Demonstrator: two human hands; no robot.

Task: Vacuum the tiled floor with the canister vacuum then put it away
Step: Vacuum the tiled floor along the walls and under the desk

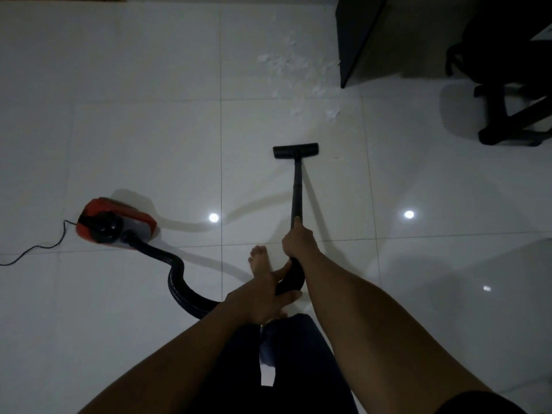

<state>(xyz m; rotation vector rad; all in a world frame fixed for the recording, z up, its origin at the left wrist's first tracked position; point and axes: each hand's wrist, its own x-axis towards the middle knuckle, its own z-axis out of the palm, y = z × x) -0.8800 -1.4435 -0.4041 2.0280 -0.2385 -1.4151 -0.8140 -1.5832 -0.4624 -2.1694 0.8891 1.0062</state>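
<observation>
The black ribbed hose (pixel 179 273) vanishes behind the left forearm, and the thin power cord (pixel 35 249) leaves the frame's left edge. The right hand (pixel 298 240) wraps round the black wand (pixel 297 189). The left hand (pixel 265 297) clasps the wand's curved handle (pixel 291 279) between thumb and fingers. The flat black floor head (pixel 295 150) rests on the white tiled floor (pixel 149 130) — bare tiles lie between it and the white paper scraps (pixel 292 70). The red canister vacuum (pixel 115 224) stands well to the left.

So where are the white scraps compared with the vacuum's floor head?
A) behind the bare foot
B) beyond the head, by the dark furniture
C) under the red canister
B: the scraps lie on the tiles past the head, beside the dark furniture.
</observation>
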